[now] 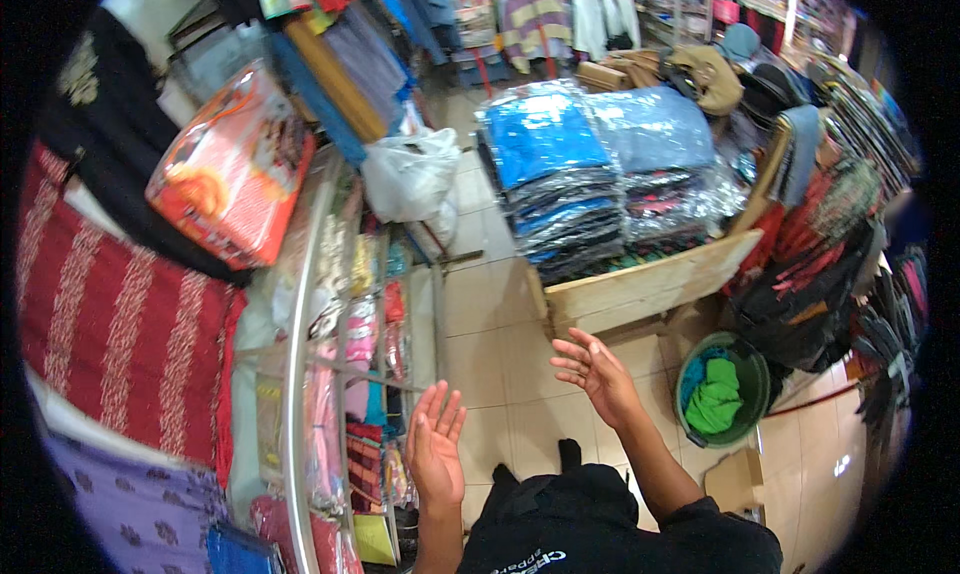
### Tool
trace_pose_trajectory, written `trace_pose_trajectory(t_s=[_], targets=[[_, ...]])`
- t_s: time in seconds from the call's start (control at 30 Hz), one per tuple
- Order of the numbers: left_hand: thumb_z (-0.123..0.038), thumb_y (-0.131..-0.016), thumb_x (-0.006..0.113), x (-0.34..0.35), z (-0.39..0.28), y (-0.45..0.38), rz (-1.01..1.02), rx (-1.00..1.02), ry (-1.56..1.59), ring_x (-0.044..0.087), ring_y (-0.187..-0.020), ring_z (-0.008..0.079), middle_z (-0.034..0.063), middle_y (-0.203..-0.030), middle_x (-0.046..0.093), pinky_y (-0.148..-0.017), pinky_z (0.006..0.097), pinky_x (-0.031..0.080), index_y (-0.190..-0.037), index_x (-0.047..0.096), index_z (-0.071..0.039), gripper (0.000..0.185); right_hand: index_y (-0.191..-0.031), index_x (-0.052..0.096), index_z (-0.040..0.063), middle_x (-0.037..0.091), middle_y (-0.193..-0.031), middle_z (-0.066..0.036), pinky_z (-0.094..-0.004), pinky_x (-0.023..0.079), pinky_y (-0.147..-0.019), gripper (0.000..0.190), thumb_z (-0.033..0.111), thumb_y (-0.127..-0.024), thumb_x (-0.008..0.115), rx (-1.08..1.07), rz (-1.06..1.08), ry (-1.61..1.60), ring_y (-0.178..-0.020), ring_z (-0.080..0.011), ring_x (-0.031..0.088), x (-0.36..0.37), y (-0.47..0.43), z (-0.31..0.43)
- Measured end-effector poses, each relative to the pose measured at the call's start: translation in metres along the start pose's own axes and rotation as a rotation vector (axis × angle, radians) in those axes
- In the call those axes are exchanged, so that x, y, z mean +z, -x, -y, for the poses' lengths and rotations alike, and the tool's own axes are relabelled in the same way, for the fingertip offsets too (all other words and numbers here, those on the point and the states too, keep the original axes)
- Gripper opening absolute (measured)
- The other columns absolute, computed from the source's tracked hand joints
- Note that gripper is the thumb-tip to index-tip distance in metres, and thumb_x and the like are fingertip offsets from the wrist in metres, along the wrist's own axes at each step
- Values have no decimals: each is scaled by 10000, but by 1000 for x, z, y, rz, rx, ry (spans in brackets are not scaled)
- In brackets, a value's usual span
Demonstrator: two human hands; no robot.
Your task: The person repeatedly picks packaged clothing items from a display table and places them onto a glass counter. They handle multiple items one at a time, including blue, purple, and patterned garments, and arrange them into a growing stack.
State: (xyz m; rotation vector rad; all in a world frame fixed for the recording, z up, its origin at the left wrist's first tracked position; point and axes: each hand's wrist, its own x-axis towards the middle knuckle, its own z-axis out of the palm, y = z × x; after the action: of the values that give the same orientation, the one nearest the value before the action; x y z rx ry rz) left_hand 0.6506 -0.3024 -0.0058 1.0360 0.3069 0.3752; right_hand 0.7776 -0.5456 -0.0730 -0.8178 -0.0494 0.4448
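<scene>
My left hand [436, 446] is raised beside the glass display case [300, 394], palm up with its fingers apart and nothing in it. Over the tiled floor, to the right, my right hand [596, 371] is held up with spread fingers, also holding nothing. Just beyond it stands a low wooden bin [652, 281] with stacks of folded garments in clear plastic, a blue one [544, 135] on top of the left stack and a grey-blue one [652, 128] on the right stack. Neither hand touches the bin or the garments.
A green bucket [759, 394] holding green and teal cloth stands right of my right arm. Left are a red packaged bundle [232, 176], a red patterned cloth [127, 326] and a purple cloth [142, 499]. A white plastic bag [412, 173] sits by the aisle; caps and hanging clothes lie beyond.
</scene>
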Motion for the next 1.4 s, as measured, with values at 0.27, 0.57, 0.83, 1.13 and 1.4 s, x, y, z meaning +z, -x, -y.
trace_pose_trajectory(t_s=[0.27,0.57,0.83,1.13,1.4], targets=[[-292,-1130,408,87,62,-59,243,-212,-76,497,-1422,336,217,-1552,479,-1182,446,399,-1499,443,33,494,-1541,363,1,573,-1446,-176,-400,522,-1020,581,368,-1106,482,-192,-153,-61,-1223,-264,633,-53,6,64],[-304,-1134,400,166,113,-179,400,-257,-9,508,-1406,315,190,-1540,496,-1165,443,407,-1502,446,24,495,-1494,421,-24,595,-1414,-202,-398,549,-985,535,339,-1107,488,-432,-404,-87,-1193,-276,653,-104,-38,130],[-295,-1129,425,251,149,-289,475,-257,45,577,-1314,278,165,-1469,563,-1106,417,448,-1436,522,-14,427,-1453,473,-1,644,-1345,-173,-393,558,-944,497,343,-1096,506,-510,-632,-22,-1123,-257,679,-134,-117,199],[-302,-1124,444,327,203,-350,539,-316,-64,586,-1305,269,158,-1440,584,-1103,414,444,-1390,544,-26,396,-1424,495,12,663,-1298,-159,-381,566,-907,445,309,-1094,518,-576,-752,15,-1070,-237,687,-184,-148,247],[-310,-1128,439,405,226,-388,521,-196,-143,493,-1416,299,188,-1511,520,-1191,438,370,-1468,473,-5,458,-1442,479,15,664,-1304,-153,-367,548,-924,503,381,-1099,508,-602,-725,73,-1098,-225,666,-260,-192,307]])
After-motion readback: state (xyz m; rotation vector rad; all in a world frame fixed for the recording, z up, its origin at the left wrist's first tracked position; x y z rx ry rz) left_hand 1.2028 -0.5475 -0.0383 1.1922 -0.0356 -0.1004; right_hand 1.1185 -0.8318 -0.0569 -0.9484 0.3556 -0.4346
